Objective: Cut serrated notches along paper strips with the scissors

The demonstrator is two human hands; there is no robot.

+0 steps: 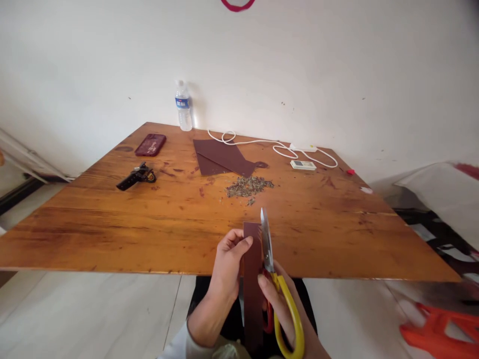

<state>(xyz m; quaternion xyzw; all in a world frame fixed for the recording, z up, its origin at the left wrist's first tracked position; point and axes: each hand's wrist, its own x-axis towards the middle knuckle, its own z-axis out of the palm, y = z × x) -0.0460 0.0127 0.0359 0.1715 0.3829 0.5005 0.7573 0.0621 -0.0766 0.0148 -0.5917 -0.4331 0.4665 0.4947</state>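
My left hand [228, 262] pinches a long dark-brown strip [252, 279] near its top end, thumb on the front face. The strip hangs upright in front of the table's near edge, and small nicks show along its upper right side. In my right hand [280, 299] is a pair of scissors [268, 244] with one yellow and one red handle loop. Their blades point up, close together, right beside the strip's right edge. Beyond, on the table, lies a loose pile of small greyish-brown bits [249, 186].
Brown sheets [220, 157] lie behind the pile. A water bottle [183, 107] stands by the wall, with a phone [150, 145] and a black strapped object [136, 176] at left. A white cable [258, 141] and a small white box [303, 165] are at back right. An orange stool [437, 326] stands below right.
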